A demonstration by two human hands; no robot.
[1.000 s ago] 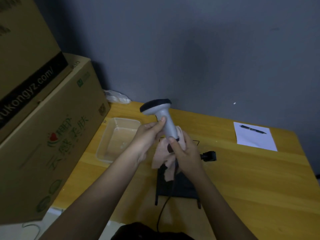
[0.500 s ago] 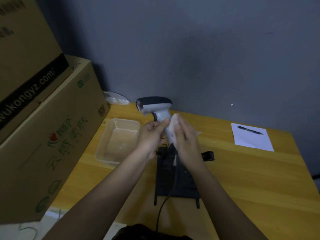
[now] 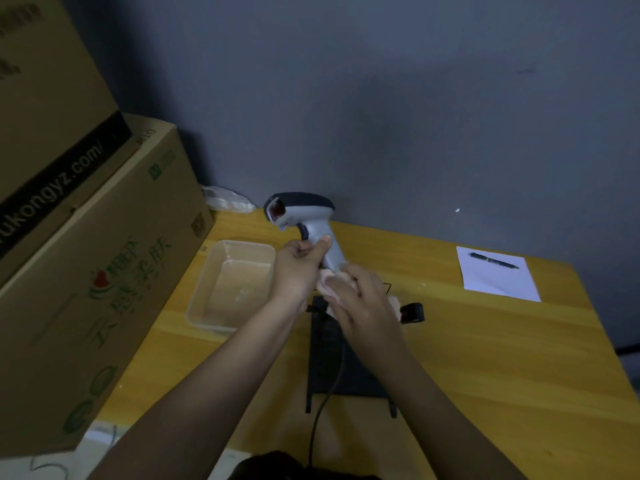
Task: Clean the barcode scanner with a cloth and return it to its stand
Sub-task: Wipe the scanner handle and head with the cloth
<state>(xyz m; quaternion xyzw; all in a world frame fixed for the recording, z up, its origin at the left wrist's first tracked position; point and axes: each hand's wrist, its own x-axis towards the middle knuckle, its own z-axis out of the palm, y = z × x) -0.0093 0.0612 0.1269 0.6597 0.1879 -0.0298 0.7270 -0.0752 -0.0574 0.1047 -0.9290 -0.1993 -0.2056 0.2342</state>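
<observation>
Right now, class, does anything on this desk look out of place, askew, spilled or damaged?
Nothing stands out. The scanner is held upright above its stand while the right hand wipes its handle with the cloth. The tray, paper and pen lie tidy.

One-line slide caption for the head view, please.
Left hand steadies the barcode scanner by its grip while the right hand rubs a cloth at its base, above the stand.

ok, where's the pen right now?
In the head view the pen lies on the white sheet of paper at the table's far right, well clear of both hands and the scanner.
</observation>
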